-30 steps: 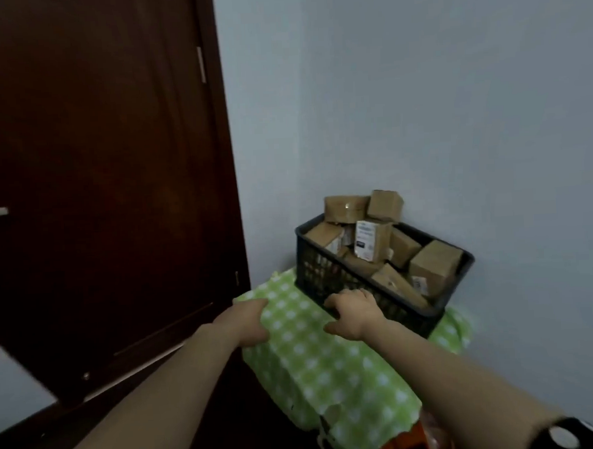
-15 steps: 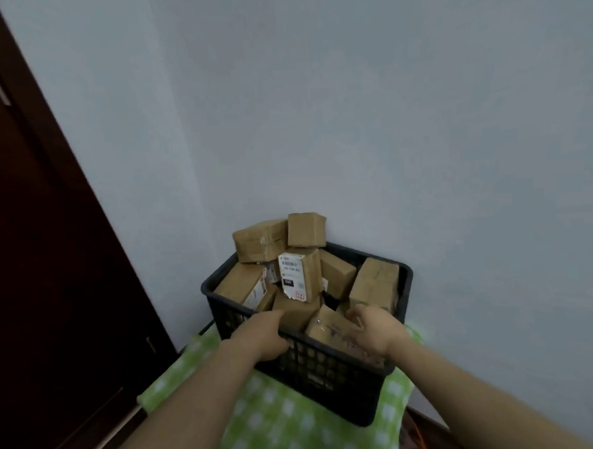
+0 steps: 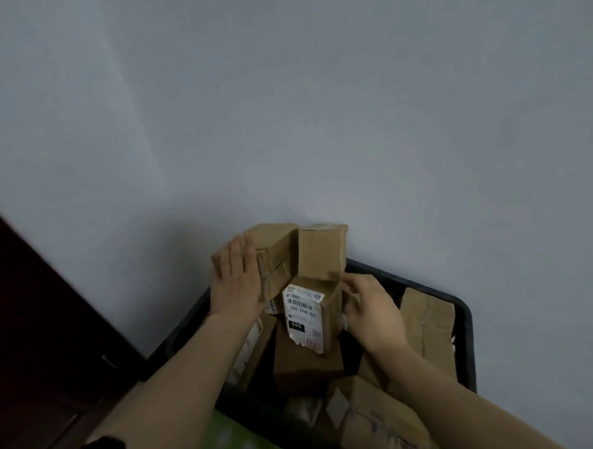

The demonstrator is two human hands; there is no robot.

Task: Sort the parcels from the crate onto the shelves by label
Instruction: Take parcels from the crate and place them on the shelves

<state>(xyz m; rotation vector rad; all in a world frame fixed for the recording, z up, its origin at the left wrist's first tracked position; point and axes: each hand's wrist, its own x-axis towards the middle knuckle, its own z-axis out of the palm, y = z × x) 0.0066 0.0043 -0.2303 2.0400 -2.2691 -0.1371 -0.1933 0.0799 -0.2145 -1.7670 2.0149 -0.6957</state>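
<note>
A black plastic crate (image 3: 464, 322) stands in the wall corner, heaped with several brown cardboard parcels. My left hand (image 3: 237, 283) lies over the left end of a taped parcel (image 3: 275, 246) at the top of the heap, fingers wrapped on it. My right hand (image 3: 371, 310) curls against the right side of an upright parcel (image 3: 305, 318) that bears a white barcode label reading 060. Another plain parcel (image 3: 321, 254) sits on top of the labelled one, touching the wall. More parcels lie lower, one at the right (image 3: 427, 324) and one at the front (image 3: 377, 422).
A pale wall (image 3: 317, 120) rises directly behind and to the right of the crate. A dark brown door (image 3: 36, 323) fills the lower left. A green checked cloth (image 3: 231, 445) shows under the crate's near edge.
The view has closed in on the crate. Both hands rose from the crate's front rim into the heap, the left onto the taped top parcel, the right to the labelled one.
</note>
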